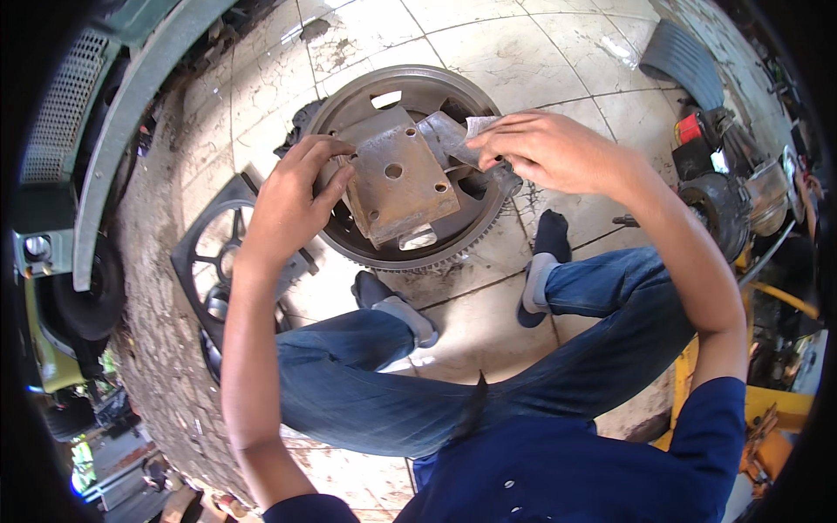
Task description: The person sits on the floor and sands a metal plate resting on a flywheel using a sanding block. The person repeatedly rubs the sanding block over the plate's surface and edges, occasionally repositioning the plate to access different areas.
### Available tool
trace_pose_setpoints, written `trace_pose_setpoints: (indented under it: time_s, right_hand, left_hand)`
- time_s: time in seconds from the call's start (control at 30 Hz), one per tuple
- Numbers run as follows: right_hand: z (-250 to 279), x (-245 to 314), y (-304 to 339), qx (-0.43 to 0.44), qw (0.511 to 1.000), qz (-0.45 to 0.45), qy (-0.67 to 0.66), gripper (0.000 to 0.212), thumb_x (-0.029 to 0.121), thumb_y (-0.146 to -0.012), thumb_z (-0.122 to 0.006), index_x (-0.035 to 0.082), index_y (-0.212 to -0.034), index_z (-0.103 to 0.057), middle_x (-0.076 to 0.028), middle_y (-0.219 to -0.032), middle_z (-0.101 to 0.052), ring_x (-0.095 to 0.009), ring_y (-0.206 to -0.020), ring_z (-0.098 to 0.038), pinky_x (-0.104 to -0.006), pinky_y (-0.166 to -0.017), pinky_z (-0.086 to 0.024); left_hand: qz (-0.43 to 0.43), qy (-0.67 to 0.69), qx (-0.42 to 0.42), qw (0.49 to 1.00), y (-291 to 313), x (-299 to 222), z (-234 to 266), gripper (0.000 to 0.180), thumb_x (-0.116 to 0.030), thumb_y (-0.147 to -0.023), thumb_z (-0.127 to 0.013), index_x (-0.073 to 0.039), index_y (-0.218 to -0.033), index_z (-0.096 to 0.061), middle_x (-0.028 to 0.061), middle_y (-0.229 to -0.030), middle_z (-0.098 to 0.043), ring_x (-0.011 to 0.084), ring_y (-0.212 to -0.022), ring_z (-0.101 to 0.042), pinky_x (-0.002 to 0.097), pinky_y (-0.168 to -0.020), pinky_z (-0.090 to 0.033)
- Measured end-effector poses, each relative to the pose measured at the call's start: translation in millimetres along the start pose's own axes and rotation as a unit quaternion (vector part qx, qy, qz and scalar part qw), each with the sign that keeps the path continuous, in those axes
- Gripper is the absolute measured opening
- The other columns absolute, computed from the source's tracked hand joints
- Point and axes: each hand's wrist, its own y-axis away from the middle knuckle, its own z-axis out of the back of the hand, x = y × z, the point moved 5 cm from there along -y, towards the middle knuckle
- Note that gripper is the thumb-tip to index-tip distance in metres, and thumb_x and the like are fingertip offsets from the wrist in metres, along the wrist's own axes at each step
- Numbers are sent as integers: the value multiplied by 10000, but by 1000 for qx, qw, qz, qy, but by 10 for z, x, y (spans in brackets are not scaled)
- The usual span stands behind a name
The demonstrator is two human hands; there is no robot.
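Observation:
A rusty metal bracket with a square, drilled plate [405, 187] rests on a large toothed flywheel [427, 78] that lies on the floor in front of me. My left hand [296, 196] grips the left edge of the plate, thumb on top and fingers over its far side. Between the fingers and thumb of my right hand [549, 152] is a folded greyish sheet [479, 127] that looks like sandpaper. This hand is over the bracket's right arm [445, 138]; I cannot tell whether the sheet touches the metal.
A black fan shroud [196, 253] leans by the flywheel's left side. My feet [549, 240] are on the tiles [471, 318] close to the flywheel. Machine parts [715, 205] crowd the right side, near a dark ribbed pad [683, 63]. A vehicle's metal bumper [109, 148] stands left.

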Motion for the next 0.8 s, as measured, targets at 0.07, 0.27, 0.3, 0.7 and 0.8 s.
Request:
trace_pose_setpoints:
  time_s: [0.07,0.27,0.3,0.7,0.8]
  right_hand:
    - [-49,-23,19,15,1000,-10,-16,348,-56,-851,-561,76,-1158,-657,-62,-1351,-623,-286,-1259,-575,-427,-1084,-474]
    - [-172,-218,-24,-2,1000,-15,23,450,-29,-835,-595,110,-1259,-654,-64,-1382,-603,-281,-1260,-574,-416,-1076,-481]
    - [-144,-219,-16,-7,999,-20,27,419,-12,-841,-602,108,-1236,-672,-67,-1363,-619,-273,-1257,-578,-409,-1067,-488]
    - [-151,-164,-209,16,996,40,-80,336,-65,-826,-542,84,-1035,-760,-45,-1284,-678,-268,-1309,-548,-425,-1086,-469]
    - [-197,-213,-316,18,995,56,-78,322,-52,-853,-541,80,-1070,-738,-60,-1293,-672,-268,-1312,-545,-420,-1120,-445]
  left_hand:
    - [31,53,19,998,35,52,-21,224,-46,-950,-585,-10,-1161,-652,162,-1149,-668,328,-1080,-653,396,-934,-503]
    - [59,141,8,988,45,132,88,260,0,-980,-509,-10,-1196,-654,148,-1151,-691,272,-1132,-654,388,-988,-489]
    - [57,144,2,988,54,146,117,256,-5,-982,-510,-9,-1193,-655,146,-1149,-692,269,-1131,-655,387,-990,-489]
    - [31,134,-13,990,145,264,151,220,-8,-984,-522,18,-1145,-669,134,-1163,-686,282,-1146,-645,391,-1022,-480]
    - [41,139,8,989,113,243,132,226,-10,-986,-522,16,-1158,-666,137,-1169,-685,289,-1146,-643,392,-1022,-479]
